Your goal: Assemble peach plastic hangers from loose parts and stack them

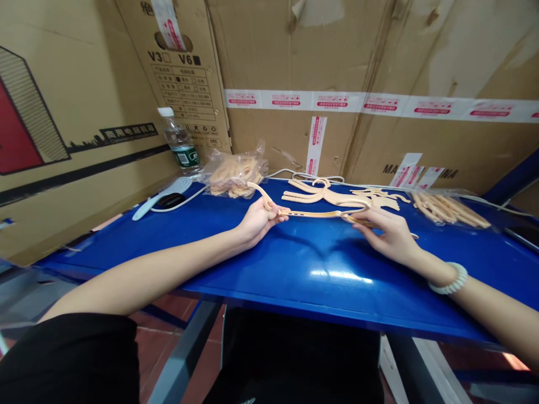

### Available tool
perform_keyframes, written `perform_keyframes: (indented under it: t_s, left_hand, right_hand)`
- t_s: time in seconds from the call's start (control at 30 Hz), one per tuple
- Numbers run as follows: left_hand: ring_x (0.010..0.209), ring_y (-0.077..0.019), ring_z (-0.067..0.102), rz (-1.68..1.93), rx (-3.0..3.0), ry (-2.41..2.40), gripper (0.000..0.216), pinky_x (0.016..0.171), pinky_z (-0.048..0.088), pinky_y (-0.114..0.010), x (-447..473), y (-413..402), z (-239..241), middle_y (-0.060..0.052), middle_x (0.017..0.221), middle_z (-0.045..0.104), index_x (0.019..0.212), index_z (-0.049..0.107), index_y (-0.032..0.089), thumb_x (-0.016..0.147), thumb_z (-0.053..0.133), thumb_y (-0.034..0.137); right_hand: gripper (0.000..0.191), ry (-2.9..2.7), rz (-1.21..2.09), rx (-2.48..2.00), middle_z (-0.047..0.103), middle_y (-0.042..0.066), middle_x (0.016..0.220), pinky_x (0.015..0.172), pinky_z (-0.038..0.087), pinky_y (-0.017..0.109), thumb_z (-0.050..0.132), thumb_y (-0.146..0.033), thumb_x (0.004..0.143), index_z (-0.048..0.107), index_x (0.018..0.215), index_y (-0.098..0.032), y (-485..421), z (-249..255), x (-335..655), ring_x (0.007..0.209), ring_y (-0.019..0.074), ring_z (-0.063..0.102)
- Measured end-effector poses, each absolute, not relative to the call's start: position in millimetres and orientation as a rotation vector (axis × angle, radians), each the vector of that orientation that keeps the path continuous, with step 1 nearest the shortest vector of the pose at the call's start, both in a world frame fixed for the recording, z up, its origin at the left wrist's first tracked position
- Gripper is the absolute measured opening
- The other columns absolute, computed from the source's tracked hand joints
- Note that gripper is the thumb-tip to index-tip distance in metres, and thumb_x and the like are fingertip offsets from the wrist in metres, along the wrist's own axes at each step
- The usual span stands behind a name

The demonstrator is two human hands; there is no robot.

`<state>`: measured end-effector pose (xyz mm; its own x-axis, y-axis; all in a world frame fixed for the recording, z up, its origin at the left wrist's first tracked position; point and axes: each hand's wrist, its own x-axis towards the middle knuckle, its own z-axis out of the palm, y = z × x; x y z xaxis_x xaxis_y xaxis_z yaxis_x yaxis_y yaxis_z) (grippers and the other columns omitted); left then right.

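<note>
A beige plastic piece that looks like part of a clothes hanger point(311, 213) stretches between my hands, just above the blue table. It is a thin strip with small slots, and a curved end rises over my left hand point(260, 223). My left fingers pinch its left end. My right hand point(388, 233) grips the other end, where a curved beige section shows; the fingers partly hide how the sections meet. Behind the strip, several loose beige hanger parts point(343, 197) lie on the table, one of them with a round hook.
The blue table point(273, 269) stands against cardboard point(286, 62). At the back are a clear bag of beige parts point(238, 174), a second bag point(448, 207) at right, a water bottle point(183, 146), a pale hairbrush point(162, 196), a black oval object point(172, 201) and a white cable point(290, 172).
</note>
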<state>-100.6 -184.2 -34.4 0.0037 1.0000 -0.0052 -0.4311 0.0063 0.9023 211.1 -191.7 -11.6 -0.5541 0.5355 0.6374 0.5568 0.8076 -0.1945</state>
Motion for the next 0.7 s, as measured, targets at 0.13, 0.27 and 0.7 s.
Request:
perform_keyframes:
  t_s: [0.13, 0.27, 0.7]
  left_hand:
    - [0.068, -0.0145, 0.07, 1.318, 0.892, 0.822, 0.028, 0.077, 0.057, -0.03, -96.5, -188.0, -31.8, -0.001, 0.071, 0.067, 0.074, 0.052, 0.015, 0.075, 0.062, -0.011]
    - [0.08, -0.0169, 0.072, 1.273, 0.908, 0.708, 0.022, 0.083, 0.057, -0.031, -96.0, -191.5, -27.3, -0.01, 0.095, 0.075, 0.076, 0.056, 0.014, 0.081, 0.074, 0.002]
    - [0.086, -0.0188, 0.071, 1.143, 0.848, 0.71, 0.023, 0.085, 0.054, -0.032, -103.1, -183.7, -31.8, -0.004, 0.087, 0.067, 0.079, 0.054, 0.017, 0.087, 0.075, 0.014]
  right_hand:
    - [0.016, -2.3, -0.02, -0.784, 0.073, 0.007, 0.091, 0.07, 0.056, 0.037, 0.056, -0.031, 0.102, 0.07, 0.105, -0.024, -195.8, -13.7, 205.1, 0.077, 0.024, 0.069]
    - [0.019, -2.301, -0.034, -0.782, 0.074, 0.007, 0.092, 0.074, 0.056, 0.039, 0.054, -0.032, 0.102, 0.071, 0.104, -0.024, -194.0, -11.2, 206.0, 0.081, 0.0254, 0.07]
    - [0.017, -2.25, -0.139, -0.839, 0.077, 0.007, 0.104, 0.091, 0.054, 0.045, 0.058, -0.033, 0.101, 0.073, 0.106, -0.026, -181.4, -1.1, 225.6, 0.099, 0.0301, 0.071]
